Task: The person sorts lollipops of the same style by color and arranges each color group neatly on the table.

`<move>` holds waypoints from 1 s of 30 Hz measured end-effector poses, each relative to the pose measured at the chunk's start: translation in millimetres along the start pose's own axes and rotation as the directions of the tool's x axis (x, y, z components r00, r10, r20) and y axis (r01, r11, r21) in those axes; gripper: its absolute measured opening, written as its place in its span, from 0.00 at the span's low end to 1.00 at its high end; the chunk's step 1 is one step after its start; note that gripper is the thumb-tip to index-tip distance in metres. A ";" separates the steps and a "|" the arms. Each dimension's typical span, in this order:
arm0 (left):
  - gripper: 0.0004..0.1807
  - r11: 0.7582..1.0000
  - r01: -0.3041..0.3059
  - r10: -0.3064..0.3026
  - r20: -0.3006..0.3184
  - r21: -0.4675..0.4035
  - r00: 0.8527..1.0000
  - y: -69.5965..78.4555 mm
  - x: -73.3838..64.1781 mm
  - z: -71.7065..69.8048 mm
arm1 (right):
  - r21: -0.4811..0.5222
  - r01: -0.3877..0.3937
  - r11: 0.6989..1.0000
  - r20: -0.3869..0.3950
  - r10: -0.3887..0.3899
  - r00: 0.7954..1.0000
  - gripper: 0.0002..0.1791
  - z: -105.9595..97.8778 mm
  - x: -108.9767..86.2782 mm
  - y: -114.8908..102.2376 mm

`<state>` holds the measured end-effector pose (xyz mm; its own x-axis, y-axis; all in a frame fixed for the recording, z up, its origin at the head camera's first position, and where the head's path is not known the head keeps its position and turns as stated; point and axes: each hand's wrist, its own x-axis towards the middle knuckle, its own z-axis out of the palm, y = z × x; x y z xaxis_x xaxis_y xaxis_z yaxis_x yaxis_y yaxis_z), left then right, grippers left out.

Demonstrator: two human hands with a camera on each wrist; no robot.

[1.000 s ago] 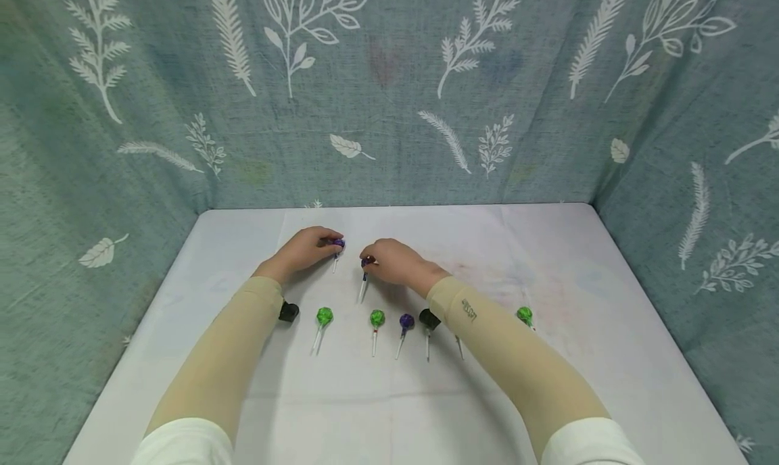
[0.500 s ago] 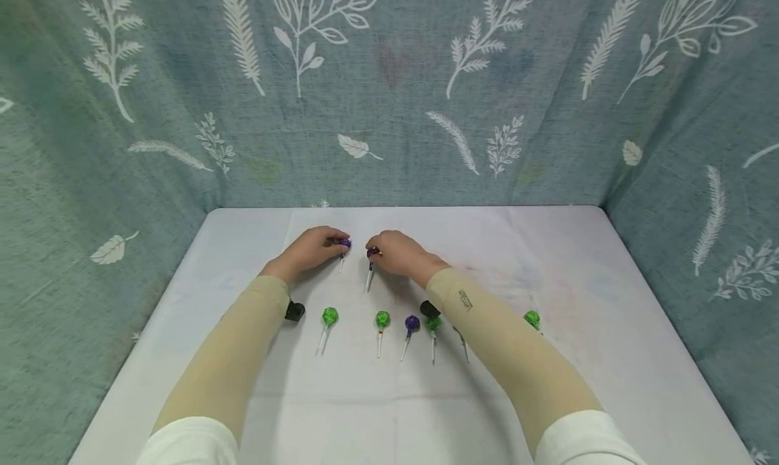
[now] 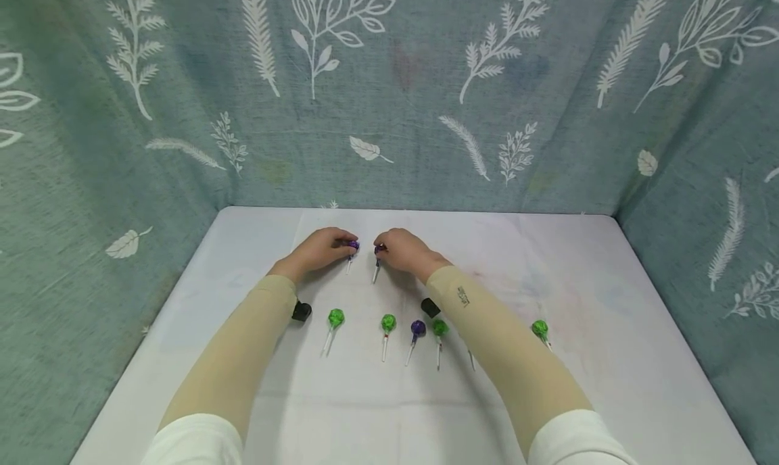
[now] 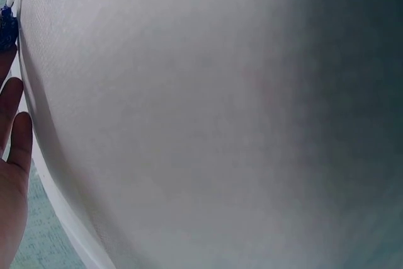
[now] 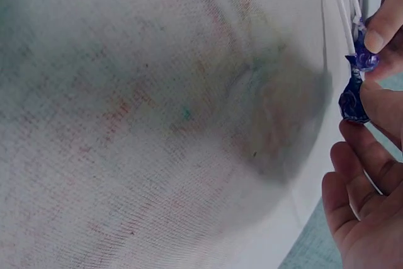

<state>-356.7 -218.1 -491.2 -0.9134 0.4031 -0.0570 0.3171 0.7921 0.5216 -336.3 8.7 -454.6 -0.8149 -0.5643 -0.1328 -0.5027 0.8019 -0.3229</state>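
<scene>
Head | hands [image 3: 404,250] pinch purple lollipops [image 3: 380,249] | sticks [image 3: 375,274] nearward, slightly left | axes near-parallel

From above the near side of the white, cloth-covered table [image 3: 341,411], the head view is looking forward and down; both wrist views are peering in far closer; head and right wrist are sharing two round, purple-wrapped lollipops [image 5: 353,103] toward the table's far edge.

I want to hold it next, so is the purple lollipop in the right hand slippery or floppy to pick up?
The purple lollipop may feel slightly slippery, since its wrapper looks shiny. Its straight stick suggests it probably won't flop. Its rounded head could make it roll if pushed.
</scene>
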 end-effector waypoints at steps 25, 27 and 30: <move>0.22 1.000 0.013 -0.013 -0.012 0.016 1.000 -1.2 1.4 3.5 | 0.001 -0.021 1.000 0.009 0.021 1.000 0.21 2.7 6.0 5.3; 0.23 1.000 0.014 -0.014 -0.015 0.016 1.000 -1.5 1.9 4.0 | 0.010 -0.018 1.000 0.009 0.018 1.000 0.21 2.6 4.9 6.0; 0.24 1.000 0.020 -0.020 -0.012 0.013 1.000 -1.6 0.8 3.9 | 0.030 -0.016 0.999 0.014 0.016 1.000 0.21 2.8 3.1 7.0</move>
<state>-357.0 -217.2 -495.3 -0.9225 0.3817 -0.0569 0.3019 0.8058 0.5095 -341.6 12.0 -459.9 -0.8187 -0.5541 -0.1506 -0.4806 0.8048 -0.3483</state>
